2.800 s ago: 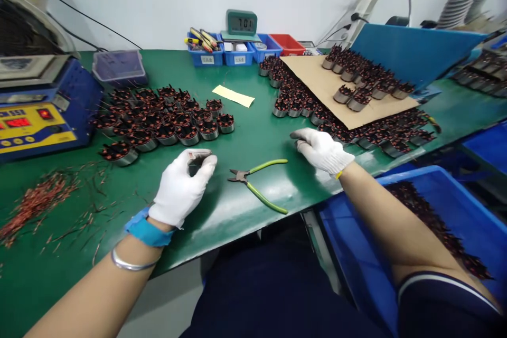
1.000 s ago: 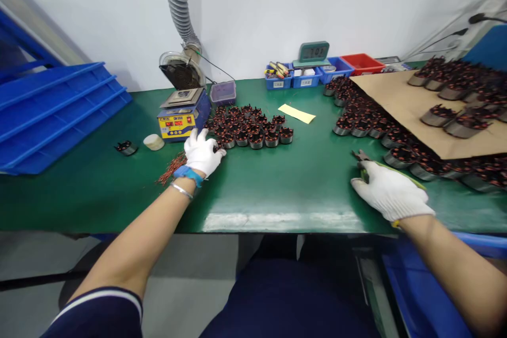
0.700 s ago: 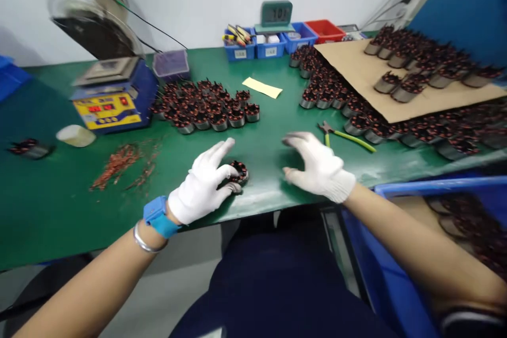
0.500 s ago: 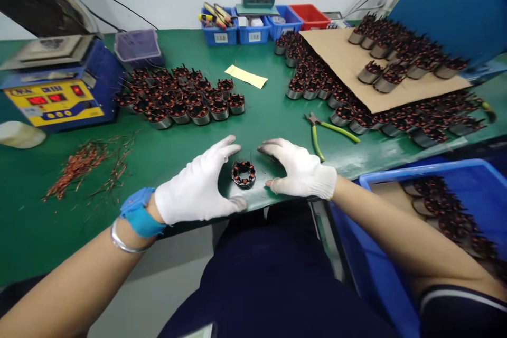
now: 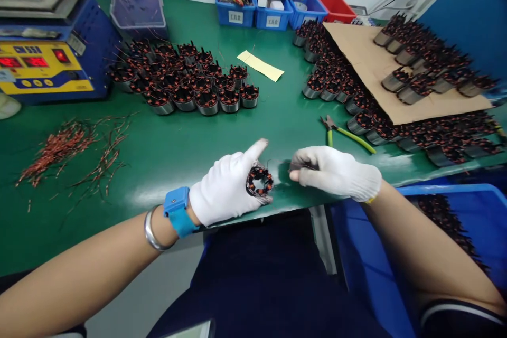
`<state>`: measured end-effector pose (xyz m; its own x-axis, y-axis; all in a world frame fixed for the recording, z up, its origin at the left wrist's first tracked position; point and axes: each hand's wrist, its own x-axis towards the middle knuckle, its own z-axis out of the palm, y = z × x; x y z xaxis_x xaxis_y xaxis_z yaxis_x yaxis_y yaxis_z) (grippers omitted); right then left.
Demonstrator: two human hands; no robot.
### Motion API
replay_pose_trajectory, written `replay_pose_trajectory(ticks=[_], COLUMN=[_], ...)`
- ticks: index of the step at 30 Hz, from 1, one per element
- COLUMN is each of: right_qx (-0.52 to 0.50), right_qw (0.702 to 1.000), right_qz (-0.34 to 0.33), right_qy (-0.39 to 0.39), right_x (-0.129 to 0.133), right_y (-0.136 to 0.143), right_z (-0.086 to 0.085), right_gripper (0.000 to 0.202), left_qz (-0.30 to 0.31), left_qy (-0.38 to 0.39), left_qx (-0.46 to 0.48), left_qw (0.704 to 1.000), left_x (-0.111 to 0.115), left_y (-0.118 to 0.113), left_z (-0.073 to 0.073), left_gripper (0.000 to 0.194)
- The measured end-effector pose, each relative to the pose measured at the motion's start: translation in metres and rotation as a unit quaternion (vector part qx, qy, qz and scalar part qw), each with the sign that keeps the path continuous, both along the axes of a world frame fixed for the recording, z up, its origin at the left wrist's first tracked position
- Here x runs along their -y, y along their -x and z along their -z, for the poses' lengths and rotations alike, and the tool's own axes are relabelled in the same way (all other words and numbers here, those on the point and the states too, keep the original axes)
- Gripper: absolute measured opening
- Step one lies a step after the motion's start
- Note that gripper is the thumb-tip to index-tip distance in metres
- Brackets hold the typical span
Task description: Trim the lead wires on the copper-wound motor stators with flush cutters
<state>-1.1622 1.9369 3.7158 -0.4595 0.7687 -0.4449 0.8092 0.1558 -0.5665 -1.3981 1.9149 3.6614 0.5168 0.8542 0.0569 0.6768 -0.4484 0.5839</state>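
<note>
My left hand (image 5: 225, 189), in a white glove, is wrapped round the side of a small motor stator (image 5: 254, 185) at the table's front edge. The stator is a dark ring with copper windings, its open top facing up, and a thin wire end sticks up from it. To its right, my gloved right hand (image 5: 335, 173) is apart from the stator, thumb and fingers closed in a pinch. Whatever lies in that pinch is too small to make out. Green-handled cutting pliers (image 5: 350, 139) lie just beyond the right hand.
Wound stators (image 5: 198, 84) stand grouped at centre-left; more crowd the right around a cardboard sheet (image 5: 356, 58). Copper wire scraps (image 5: 59, 150) lie left, before a blue-yellow machine (image 5: 47, 71). A blue crate (image 5: 447, 190) holds stators at lower right. Tool bins (image 5: 235, 16) line the back.
My left hand has closed round the stator, having been spread beside it. My right hand has drawn away to the right and its fingers have pinched together. The camera view has shifted.
</note>
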Motion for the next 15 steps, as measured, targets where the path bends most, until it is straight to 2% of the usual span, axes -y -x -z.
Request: replay_pose_trajectory(ticks=[3, 5, 7, 9, 11, 12, 13, 15], right_qx=[-0.16, -0.302, -0.411, -0.478, -0.5, -0.489, -0.457, -0.333], right_qw=[0.986, 0.947, 0.895, 0.858, 0.84, 0.845, 0.866, 0.935], right_qz=[0.037, 0.094, 0.162, 0.189, 0.176, 0.162, 0.149, 0.105], right_qy=[-0.029, -0.059, -0.067, 0.006, 0.113, 0.142, 0.14, 0.052], right_x=[0.0, 0.003, 0.007, 0.011, 0.013, 0.014, 0.014, 0.013], right_y=[-0.001, 0.002, 0.007, 0.011, 0.014, 0.014, 0.013, 0.011], right_z=[0.005, 0.009, 0.011, 0.011, 0.011, 0.011, 0.012, 0.014], right_gripper=[0.036, 0.033, 0.033, 0.036, 0.037, 0.036, 0.034, 0.033], left_qz=[0.002, 0.01, 0.026, 0.044, 0.067, 0.082, 0.098, 0.126], left_qy=[0.007, 0.011, 0.016, 0.019, 0.025, 0.033, 0.044, 0.071], left_qx=[-0.003, -0.006, -0.007, -0.002, 0.007, 0.011, 0.015, 0.028], left_qw=[1.0, 1.0, 1.0, 0.999, 0.997, 0.996, 0.994, 0.989], left_x=[-0.002, -0.003, -0.004, -0.007, -0.011, -0.013, -0.016, -0.02], left_y=[0.001, 0.002, 0.003, 0.005, 0.011, 0.015, 0.019, 0.027], left_z=[-0.001, -0.003, -0.005, -0.007, -0.009, -0.01, -0.011, -0.013], left_gripper=[0.103, 0.104, 0.105, 0.104, 0.103, 0.102, 0.102, 0.102])
